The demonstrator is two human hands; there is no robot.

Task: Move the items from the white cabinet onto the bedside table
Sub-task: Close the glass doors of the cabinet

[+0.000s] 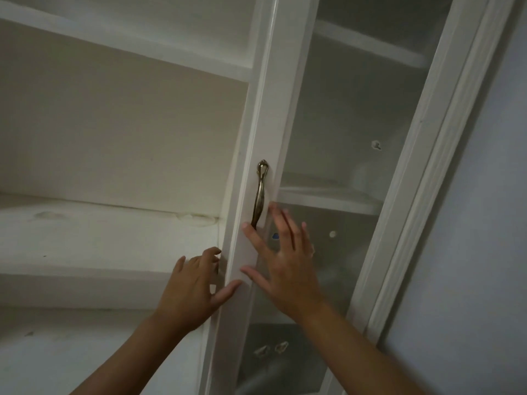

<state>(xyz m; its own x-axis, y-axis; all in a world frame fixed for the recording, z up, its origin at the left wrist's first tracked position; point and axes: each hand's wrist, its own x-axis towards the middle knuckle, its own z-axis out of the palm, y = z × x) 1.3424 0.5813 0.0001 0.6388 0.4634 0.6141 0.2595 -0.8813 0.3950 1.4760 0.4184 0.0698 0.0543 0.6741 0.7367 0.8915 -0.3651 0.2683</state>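
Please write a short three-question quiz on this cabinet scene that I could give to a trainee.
1. True or false: the right hand grips the brass handle.
2. Which hand curls its fingers round the edge of the cabinet door? A) left hand B) right hand C) neither
3. Fill in: the open shelves left of the door show ___ items.

Key:
1. False; its fingers are spread against the door just below the handle.
2. A
3. no
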